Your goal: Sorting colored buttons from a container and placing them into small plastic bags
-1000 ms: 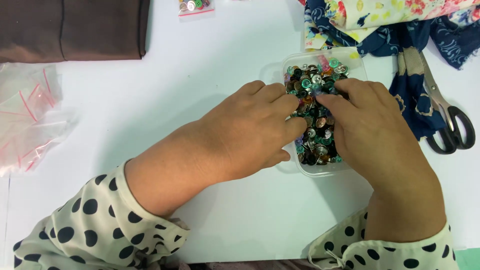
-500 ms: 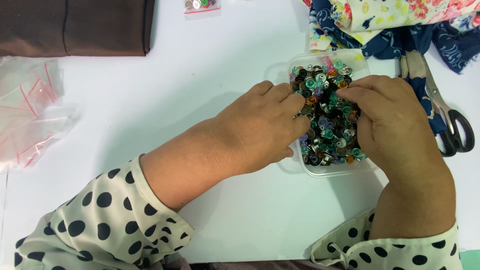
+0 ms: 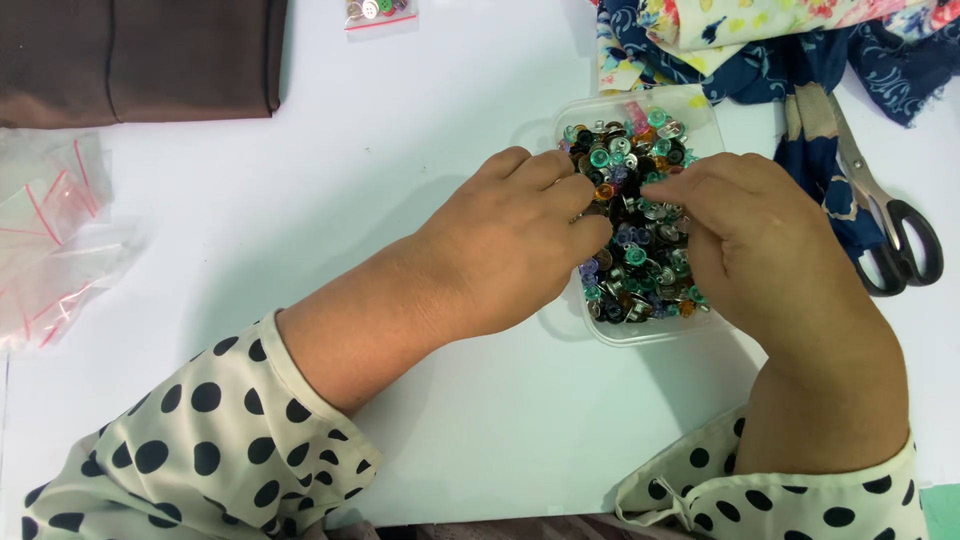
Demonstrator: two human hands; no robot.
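A clear plastic tub [image 3: 640,335] stands on the white table, filled with several small buttons [image 3: 640,250] in green, black, silver and orange. My left hand [image 3: 510,245] rests over the tub's left side, its fingertips among the buttons. My right hand [image 3: 765,245] covers the right side, with thumb and fingers curled down into the pile. Whether either hand pinches a button is hidden by the fingers. Both wrists wear cream sleeves with black dots.
Black-handled scissors [image 3: 890,225] lie to the right on blue floral cloth [image 3: 790,60]. Brown folded fabric [image 3: 140,55] sits at the top left, small clear zip bags [image 3: 50,235] at the left edge, and a little bag of buttons [image 3: 378,10] at the top.
Both hands have shifted slightly apart over the tub, showing more of the buttons between them. The view has drifted a little.
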